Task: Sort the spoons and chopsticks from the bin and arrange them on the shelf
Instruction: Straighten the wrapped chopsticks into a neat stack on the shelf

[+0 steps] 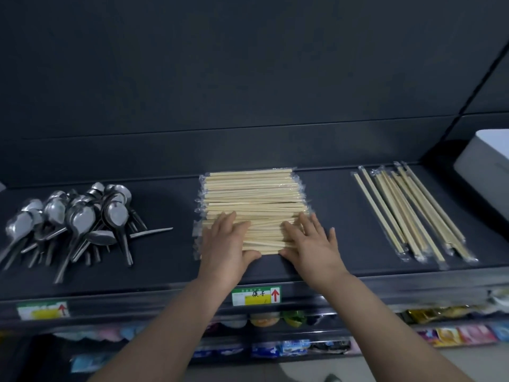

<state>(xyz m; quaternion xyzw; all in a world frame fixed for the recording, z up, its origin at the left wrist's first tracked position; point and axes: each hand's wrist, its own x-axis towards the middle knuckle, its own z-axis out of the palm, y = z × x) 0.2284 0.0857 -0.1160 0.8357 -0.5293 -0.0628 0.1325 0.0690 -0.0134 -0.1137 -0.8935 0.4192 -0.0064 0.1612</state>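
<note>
A white box (484, 158) sits at the right end of the shelf (330, 194). Shiny metal spoons (74, 224) lie piled on the left. Thin wooden chopsticks (253, 194) in clear wrap lie stacked in the middle. Left hand (228, 244) and right hand (311, 244) lie flat on them, fingers spread

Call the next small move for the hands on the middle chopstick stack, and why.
Probably nudge the near packs back and square them: left hand and right hand lie flat on the chopstick stack, thumbs at its near edge, and those packs sit slightly askew against the straight rows behind.
</note>
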